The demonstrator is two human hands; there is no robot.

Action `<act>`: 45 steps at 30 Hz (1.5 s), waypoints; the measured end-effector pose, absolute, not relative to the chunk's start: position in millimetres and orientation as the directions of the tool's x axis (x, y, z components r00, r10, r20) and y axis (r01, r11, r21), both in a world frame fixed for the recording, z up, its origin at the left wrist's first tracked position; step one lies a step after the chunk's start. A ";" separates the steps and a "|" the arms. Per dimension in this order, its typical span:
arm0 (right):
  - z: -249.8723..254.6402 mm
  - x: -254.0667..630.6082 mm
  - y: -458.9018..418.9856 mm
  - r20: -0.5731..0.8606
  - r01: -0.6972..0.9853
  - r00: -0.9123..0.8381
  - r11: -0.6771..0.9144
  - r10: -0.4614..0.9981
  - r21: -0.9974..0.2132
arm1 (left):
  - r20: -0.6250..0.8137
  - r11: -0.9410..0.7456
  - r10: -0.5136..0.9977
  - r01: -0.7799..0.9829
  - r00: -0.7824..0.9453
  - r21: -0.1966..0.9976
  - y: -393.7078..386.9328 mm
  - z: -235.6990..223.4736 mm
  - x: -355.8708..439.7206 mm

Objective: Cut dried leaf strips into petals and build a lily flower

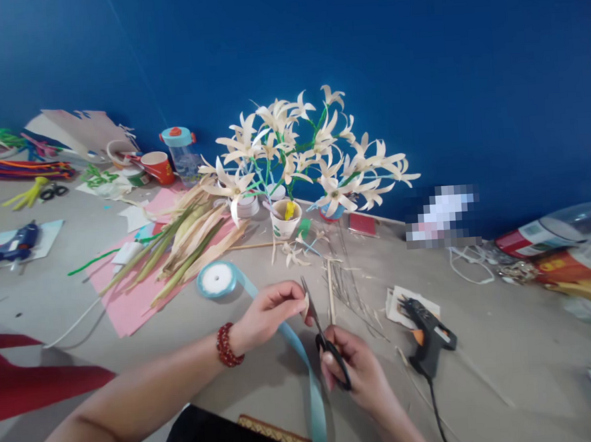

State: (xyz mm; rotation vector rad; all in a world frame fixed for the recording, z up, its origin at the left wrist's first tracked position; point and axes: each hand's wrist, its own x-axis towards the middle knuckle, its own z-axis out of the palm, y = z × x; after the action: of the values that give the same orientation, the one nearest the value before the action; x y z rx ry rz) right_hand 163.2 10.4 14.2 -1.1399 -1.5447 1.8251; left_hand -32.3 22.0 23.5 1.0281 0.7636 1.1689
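Observation:
My right hand [351, 357] is closed around the black handles of a pair of scissors [321, 329], blades pointing up and away. Pinched in the fingertips of my left hand [275, 305] is a small pale piece of corn husk [305, 307], right beside the scissor blades. Much of that piece is hidden by the fingers. A light blue ribbon [298, 347] runs from its spool [216, 280] beneath my left hand to the table's near edge. Beyond the hands stand white husk flowers [284, 148] on green and blue stems, some in a paper cup [285, 223].
Dried corn husks [189, 244] lie on pink paper [112, 295] at left. A black glue gun [430, 333] with its cord rests at right, and a blue glue gun [19, 244] far left. Thin wires [353, 294] and a stick are scattered ahead. A blue wall [466, 70] closes off the back.

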 end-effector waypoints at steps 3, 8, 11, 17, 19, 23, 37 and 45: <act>13.1 165.4 11.8 -0.265 0.124 -0.448 -0.234 0.854 -0.964 | 0.026 0.081 0.964 -0.382 0.265 0.921 22.3 23.0 -31.9; 15.9 164.2 15.2 -0.092 -0.033 -0.265 -0.104 0.960 -0.994 | -0.078 0.247 0.886 -0.323 0.457 0.914 19.2 22.7 -29.5; 19.0 161.8 15.7 -0.114 -0.131 -0.283 -0.156 0.952 -0.979 | -0.145 0.298 0.819 -0.196 0.556 0.934 16.6 22.9 -28.3; 19.4 162.1 15.9 -0.128 -0.054 -0.317 -0.153 0.940 -0.987 | -0.190 0.296 0.784 -0.087 0.591 0.951 16.8 20.8 -26.4; 17.7 162.5 16.5 -0.108 -0.039 -0.306 -0.126 0.946 -0.991 | -0.165 0.260 0.822 -0.101 0.545 0.960 18.5 19.8 -26.2; 15.0 161.4 16.7 -0.113 -0.023 -0.310 -0.126 0.944 -0.992 | -0.060 0.177 0.893 -0.226 0.446 0.958 21.2 17.9 -25.1; 12.1 157.3 13.9 -0.107 -0.017 -0.196 -0.113 0.975 -0.994 | -0.114 0.223 0.948 -0.368 0.297 0.903 13.0 21.0 -14.5; 16.1 157.2 10.6 -0.190 0.075 -0.522 -0.177 0.831 -0.981 | -0.119 0.172 0.984 -0.562 0.130 0.809 19.7 24.6 -21.1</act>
State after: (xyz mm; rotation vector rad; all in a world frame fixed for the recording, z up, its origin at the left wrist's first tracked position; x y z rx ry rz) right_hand 157.2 10.6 16.1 -1.0561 -1.5315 1.7566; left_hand -21.1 19.7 24.6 0.6923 0.7648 1.2644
